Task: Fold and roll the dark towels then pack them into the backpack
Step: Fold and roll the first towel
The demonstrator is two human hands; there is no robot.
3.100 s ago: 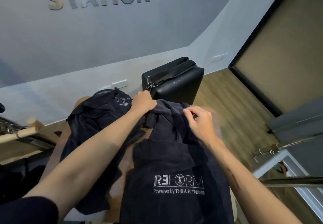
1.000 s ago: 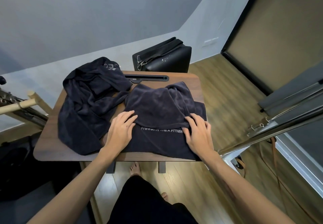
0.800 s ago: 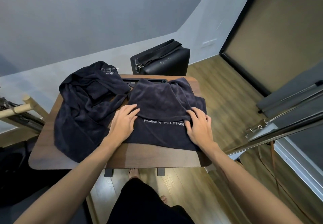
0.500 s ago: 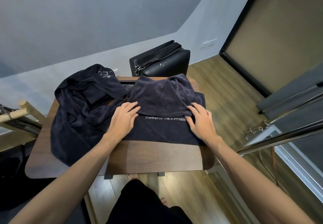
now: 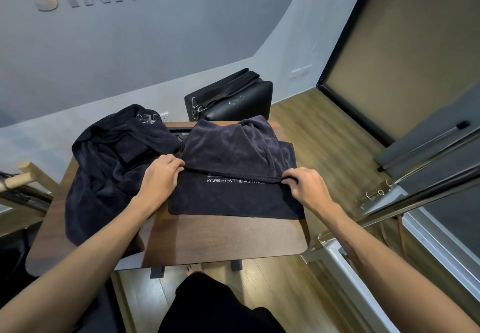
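While the towel lies on the right half of the wooden table w/ its long axis running left-right, the folded-over edge faces the person and the printed line reads their way. Left hand and right hand each pinch one end of that fold. Other dark towel sits crumpled just beside it on the left, black bag behind the table.

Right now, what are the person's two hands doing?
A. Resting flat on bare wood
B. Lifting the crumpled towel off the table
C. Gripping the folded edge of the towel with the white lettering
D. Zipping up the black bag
C: the left hand and right hand each pinch an end of the fold line of the lettered towel.
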